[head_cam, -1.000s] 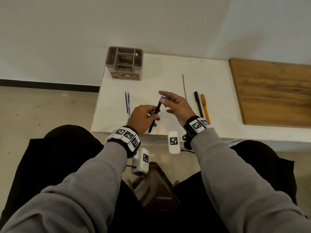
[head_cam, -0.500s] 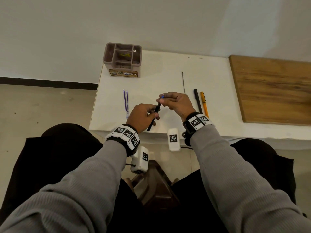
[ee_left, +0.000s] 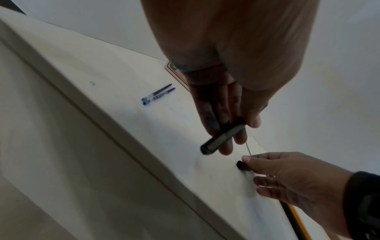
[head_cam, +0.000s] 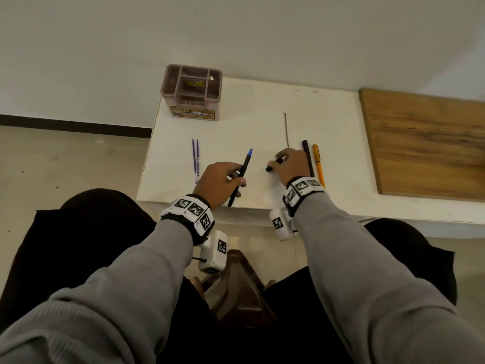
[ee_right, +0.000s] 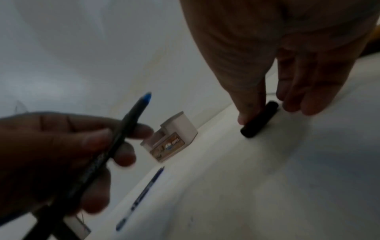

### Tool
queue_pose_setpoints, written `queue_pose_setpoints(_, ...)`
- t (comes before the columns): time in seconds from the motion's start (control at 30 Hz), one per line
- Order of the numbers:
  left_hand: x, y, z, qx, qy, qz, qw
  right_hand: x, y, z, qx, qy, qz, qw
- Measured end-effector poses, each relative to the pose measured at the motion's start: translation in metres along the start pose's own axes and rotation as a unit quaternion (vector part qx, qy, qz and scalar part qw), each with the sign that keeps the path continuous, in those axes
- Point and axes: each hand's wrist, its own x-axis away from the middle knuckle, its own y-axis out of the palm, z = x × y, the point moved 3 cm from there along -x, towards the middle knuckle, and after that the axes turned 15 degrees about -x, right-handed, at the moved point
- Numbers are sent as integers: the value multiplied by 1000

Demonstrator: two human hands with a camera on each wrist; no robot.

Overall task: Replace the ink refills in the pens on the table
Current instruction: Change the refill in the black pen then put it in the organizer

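Left hand (head_cam: 219,183) curled round a black pen (head_cam: 241,177), blue tip up and away from the body; right hand (head_cam: 290,166), apart from it, pinching a black cap (head_cam: 270,167) down against the white table (head_cam: 236,132). Two blue refills (head_cam: 195,160) side by side left of the hands, a thin dark refill (head_cam: 286,130) beyond the right hand, black pen (head_cam: 308,158) and orange pen (head_cam: 318,164) just beside it. Brown organiser (head_cam: 191,91) at the far left corner.

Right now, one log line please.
left hand: holds black pen | right hand: pinches black cap on table | refills: untouched

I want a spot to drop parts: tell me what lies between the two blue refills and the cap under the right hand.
In the head view, only the black pen, gripped above the table by the left hand, crosses between the blue refills and the cap.
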Motion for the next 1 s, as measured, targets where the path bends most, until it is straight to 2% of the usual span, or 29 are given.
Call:
queue_pose_setpoints(0.2,1,1,-6,-7,10,1,1000,3,8,-2,-23,34,24,999)
queue_pose_setpoints(0.33,3,0,-5,-18,10,2,1000,7,4,-1,0,54,10,999)
queue_pose_setpoints(0.43,5,0,-2,-31,14,-1,999,10,0,-9,-118,42,30,992)
queue_pose_setpoints(0.5,4,0,-1,-33,12,0,999,11,-4,-19,-269,65,33,960)
queue_pose_setpoints(0.6,3,0,1,-40,11,-1,999,20,-9,-41,-492,91,-35,865)
queue_pose_setpoints(0.63,3,0,1,-44,12,0,999,24,-10,-48,-516,84,-56,850)
queue_pose_setpoints(0.8,4,-1,3,-48,12,-3,999,39,-6,-60,-505,59,-137,850)
queue_pose_setpoints(1.0,6,-3,4,-52,15,-6,999,39,-5,-63,-486,19,-104,868)
